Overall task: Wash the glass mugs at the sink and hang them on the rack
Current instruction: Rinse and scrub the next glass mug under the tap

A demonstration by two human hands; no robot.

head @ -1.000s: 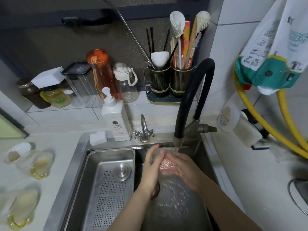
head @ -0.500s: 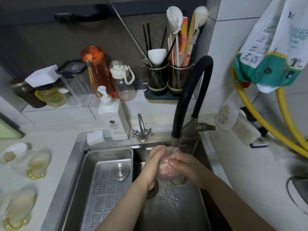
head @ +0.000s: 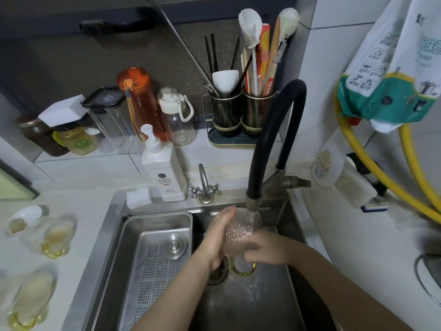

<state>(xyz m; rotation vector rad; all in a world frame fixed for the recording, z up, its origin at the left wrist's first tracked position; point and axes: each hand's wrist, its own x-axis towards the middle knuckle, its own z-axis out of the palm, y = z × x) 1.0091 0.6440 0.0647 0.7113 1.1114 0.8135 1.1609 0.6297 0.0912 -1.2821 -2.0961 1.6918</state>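
A clear dimpled glass mug [head: 238, 231] with a yellow handle sits tilted under the running black faucet [head: 269, 149], its mouth up toward the spout. My left hand [head: 218, 237] wraps its left side. My right hand [head: 265, 250] grips its lower right side, just above the yellow handle. Both hands are over the sink basin [head: 250, 304]. Two more dirty glass mugs [head: 56, 237] [head: 28, 299] with yellow handles lie on the counter at the left. No rack for hanging is visible.
A steel drain tray [head: 155, 256] fills the sink's left half. Behind the sink stand a soap pump bottle [head: 164, 173], a small tap [head: 205, 187], jars, bottles and a utensil holder [head: 241, 115]. A yellow hose [head: 372, 163] runs down the right wall.
The mug has been turned from lying low between my palms to mouth-up beneath the spout, and its yellow handle now shows under my right hand. The view has shifted slightly upward.
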